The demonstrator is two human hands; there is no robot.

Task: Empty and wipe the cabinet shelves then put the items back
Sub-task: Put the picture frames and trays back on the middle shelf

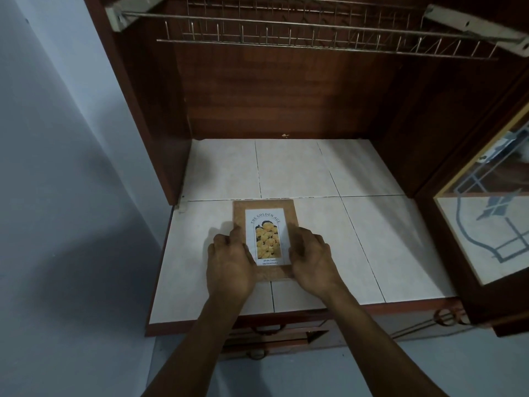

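A brown cork-look photo frame (264, 209) with a white insert showing yellow flowers lies flat on the white tiled shelf (372, 239) of the wooden cabinet, near the front. My left hand (229, 262) grips the frame's left edge with curled fingers. My right hand (312, 259) grips its right edge, fingers bent over the border. The tiled surface behind the frame holds nothing else.
A wire rack (315, 32) on metal brackets hangs across the top of the cabinet. A glass-panelled door (483, 224) stands open on the right. Drawers with ring pulls (446, 316) sit below the shelf's front edge. A pale wall (57, 167) lies to the left.
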